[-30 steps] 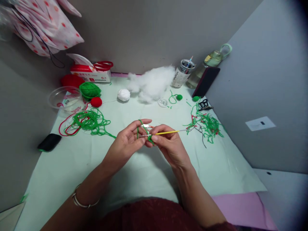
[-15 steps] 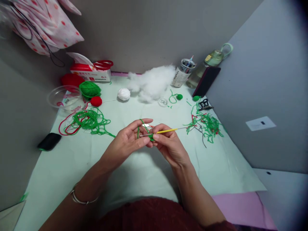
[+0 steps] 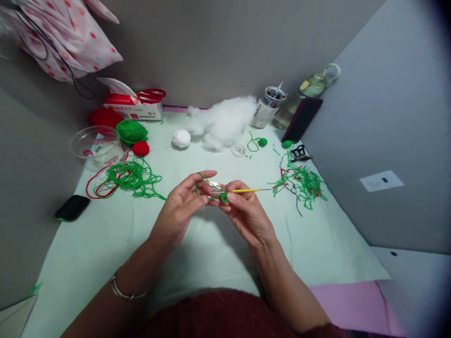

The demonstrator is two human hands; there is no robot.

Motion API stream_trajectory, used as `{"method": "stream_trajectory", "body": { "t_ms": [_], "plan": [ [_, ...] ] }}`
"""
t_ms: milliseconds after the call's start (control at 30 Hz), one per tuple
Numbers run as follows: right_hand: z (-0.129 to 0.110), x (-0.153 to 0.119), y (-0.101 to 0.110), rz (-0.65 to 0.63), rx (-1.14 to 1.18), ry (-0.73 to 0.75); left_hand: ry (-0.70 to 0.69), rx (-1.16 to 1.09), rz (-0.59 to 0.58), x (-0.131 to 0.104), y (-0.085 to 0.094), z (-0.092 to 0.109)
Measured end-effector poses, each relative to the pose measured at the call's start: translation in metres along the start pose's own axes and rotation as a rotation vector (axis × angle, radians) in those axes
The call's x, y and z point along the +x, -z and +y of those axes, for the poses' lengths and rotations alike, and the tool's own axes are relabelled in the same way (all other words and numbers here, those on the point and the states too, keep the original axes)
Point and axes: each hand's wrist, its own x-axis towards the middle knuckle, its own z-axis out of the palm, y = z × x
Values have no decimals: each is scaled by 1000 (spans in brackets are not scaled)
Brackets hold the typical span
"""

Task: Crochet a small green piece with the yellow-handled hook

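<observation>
My right hand (image 3: 248,213) pinches a crochet hook (image 3: 245,190) with a yellow grip, its metal tip pointing left. A small piece of green crochet work (image 3: 223,197) sits at the fingertips of that hand, by the hook. Green yarn runs over the raised index finger of my left hand (image 3: 185,202), whose thumb and fingers are closed on the strand. From that hand the yarn leads back to a loose green tangle (image 3: 130,177) on the left of the table. Behind the hook lies a shiny metal thing with an orange-red part, partly hidden by my fingers.
White stuffing (image 3: 227,122) lies at the back, beside a white yarn ball (image 3: 181,138). Leftward are a green yarn ball (image 3: 131,131), a tissue box (image 3: 134,109) and a plastic tub (image 3: 95,143). Green yarn scraps (image 3: 306,183), a phone (image 3: 302,119) and a pen can (image 3: 268,107) are rightward.
My left hand has drawn slightly left, away from the crochet work, with its thumb off the work. The hook has shifted a little right and lies more level.
</observation>
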Motion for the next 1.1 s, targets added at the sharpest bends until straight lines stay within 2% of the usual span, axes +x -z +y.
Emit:
{"method": "stream_trajectory", "body": {
  "t_ms": [200, 433, 600, 767, 967, 1100],
  "plan": [
    [2, -2, -3, 50, -44, 114, -14, -36, -22, -1, -6, -6],
    [5, -4, -6, 42, -42, 117, -43, -75, 99, -3, -15, -12],
    [8, -4, -9, 97, -65, 183, -123, 52, 150, -8, -18, -20],
    [15, -10, -12, 210, -227, 376, -134, 130, 202, -14, -24, -24],
    [19, -17, -16, 297, -417, 627, -109, 108, 193, -18, -29, -24],
    [19, -18, -17, 313, -461, 667, -65, -18, 206, -15, -29, -25]
  ]
}}
